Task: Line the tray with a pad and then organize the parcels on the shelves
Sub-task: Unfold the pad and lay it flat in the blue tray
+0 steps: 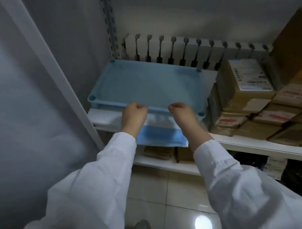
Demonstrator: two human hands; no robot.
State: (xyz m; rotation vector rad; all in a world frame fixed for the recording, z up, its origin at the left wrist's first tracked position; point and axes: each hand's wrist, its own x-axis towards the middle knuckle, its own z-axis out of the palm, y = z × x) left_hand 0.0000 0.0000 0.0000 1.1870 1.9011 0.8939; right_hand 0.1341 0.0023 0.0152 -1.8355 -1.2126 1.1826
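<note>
Tray (101,81) at left end of shelf (257,145), beside parcels (245,88); left hand (134,115) and right hand (182,116) pinch pad (160,136) with curled fingers (140,107) at tray's front rim, loose end overhanging; uneven pull risks skewing it.

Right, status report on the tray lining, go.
Left hand and right hand curled at tray front rim, apparently pinching the pad. Pad's near part hangs below shelf edge. Parcels stacked right of tray; nothing blocking.
</note>
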